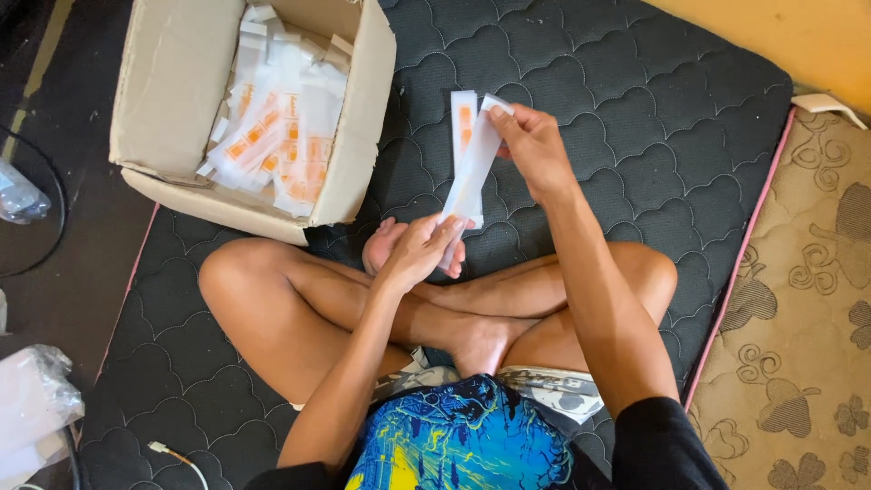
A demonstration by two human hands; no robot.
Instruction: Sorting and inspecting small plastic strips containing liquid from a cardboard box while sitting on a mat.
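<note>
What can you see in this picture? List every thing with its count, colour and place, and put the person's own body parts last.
Long packet: one, white with orange patches, held between both hands.
Cardboard box: one, brown, open, upper left on the mattress.
Packets in box: many, white and orange, count unclear.
Quilted mattress: one, dark grey, under the person.
Patterned mat: one, beige, right side.
Plastic bags: at least two, clear, left edge.
Cable: one, white, lower left.
Shorts: one pair, blue and yellow.
Legs: two, crossed.
Left hand: grips the packet's lower end.
Right hand: pinches its upper end.
</note>
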